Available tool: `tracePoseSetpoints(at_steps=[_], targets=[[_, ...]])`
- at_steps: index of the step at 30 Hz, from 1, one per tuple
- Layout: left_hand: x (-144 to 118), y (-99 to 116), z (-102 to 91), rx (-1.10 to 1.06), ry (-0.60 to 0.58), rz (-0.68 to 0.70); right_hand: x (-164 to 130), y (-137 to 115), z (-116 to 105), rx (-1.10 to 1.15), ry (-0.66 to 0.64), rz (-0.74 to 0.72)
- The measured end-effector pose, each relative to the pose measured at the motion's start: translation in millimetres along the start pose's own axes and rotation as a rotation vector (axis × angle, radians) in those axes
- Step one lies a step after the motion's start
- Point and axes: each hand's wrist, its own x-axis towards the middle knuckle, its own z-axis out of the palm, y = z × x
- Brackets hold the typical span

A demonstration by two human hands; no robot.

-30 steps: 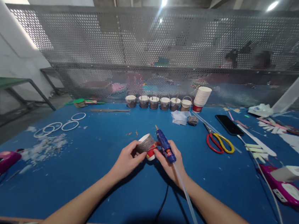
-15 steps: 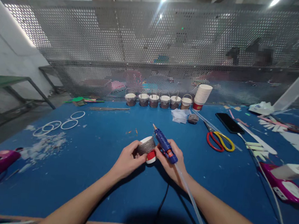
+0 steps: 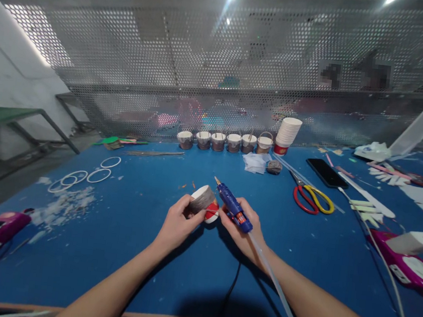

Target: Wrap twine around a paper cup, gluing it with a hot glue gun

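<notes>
My left hand (image 3: 177,224) grips a paper cup (image 3: 204,201) lying on its side, its wall partly wrapped in grey cord, with a red band showing near its base. My right hand (image 3: 242,227) holds a blue glue gun (image 3: 232,206) with a clear glue stick trailing back over my forearm. The gun's orange nozzle points up and left, just above the cup. Both hands hover over the blue table (image 3: 129,251).
Several wrapped cups (image 3: 218,141) and a stack of white cups (image 3: 286,135) line the mesh fence at the back. Red-and-yellow scissors (image 3: 312,199) and a black phone (image 3: 325,172) lie right. Magenta tools (image 3: 408,262) sit at both sides. White rings (image 3: 98,175) and scraps lie left.
The cup has turned slightly in my left hand and both hands have shifted a little away from me. The glue gun stays pointed beside the cup.
</notes>
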Motion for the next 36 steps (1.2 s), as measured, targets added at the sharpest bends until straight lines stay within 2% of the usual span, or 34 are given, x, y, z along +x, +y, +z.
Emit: tracePoseSetpoints(at_steps=[8, 13, 19, 29, 36], targets=[[3.3, -1.8, -3.3, -0.007, 0.062, 0.000, -7.3, -8.9, -4.0, 0.031, -0.101, -0.028], [6.1, -6.3, -6.0, -0.020, 0.100, -0.014, -3.4, -15.3, -13.3, 0.000, -0.064, 0.092], [8.5, -6.6, -7.7, -0.007, 0.134, 0.029, -1.4, -15.3, -11.4, -0.031, -0.165, 0.175], [8.2, -4.1, -6.4, 0.067, 0.167, 0.138, -5.8, -6.7, -7.0, -0.057, -0.222, 0.154], [7.8, -3.7, -6.4, 0.102, 0.158, 0.126, -7.0, -4.4, -5.7, -0.182, -0.247, 0.027]])
